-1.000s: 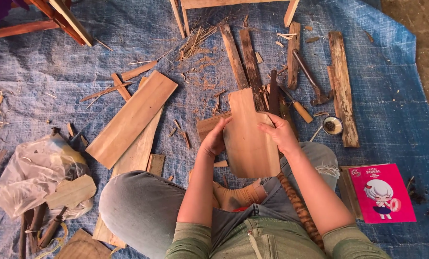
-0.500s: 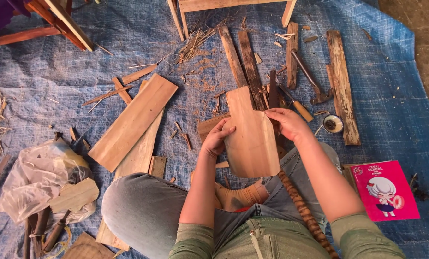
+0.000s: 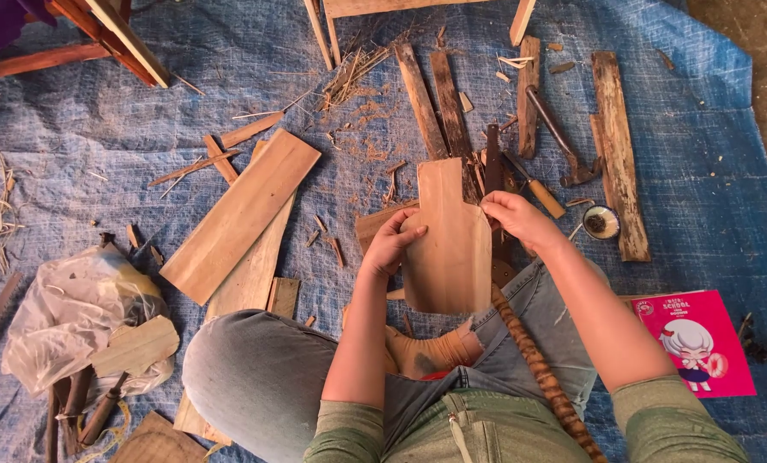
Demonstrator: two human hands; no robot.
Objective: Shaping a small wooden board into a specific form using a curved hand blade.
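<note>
I hold a flat, paddle-shaped wooden board [image 3: 449,249] upright over my lap, its narrow neck pointing away from me. My left hand [image 3: 389,243] grips its left edge near the shoulder. My right hand [image 3: 516,219] grips the right edge at the same height, fingers curled over the rim. My knees in grey-blue trousers frame the board from below, and a foot shows under it.
A blue tarp [image 3: 100,154] covers the ground. Long planks [image 3: 239,214] lie to the left, dark slats [image 3: 439,103] ahead. A hammer [image 3: 564,141], a wooden-handled chisel [image 3: 534,187], a small round tin [image 3: 600,222], a pink booklet [image 3: 695,343] and a plastic bag [image 3: 70,313] surround me.
My right hand slid from the board's face to its right edge, and the left hand shifted up along the left edge. The board sits slightly higher and straighter.
</note>
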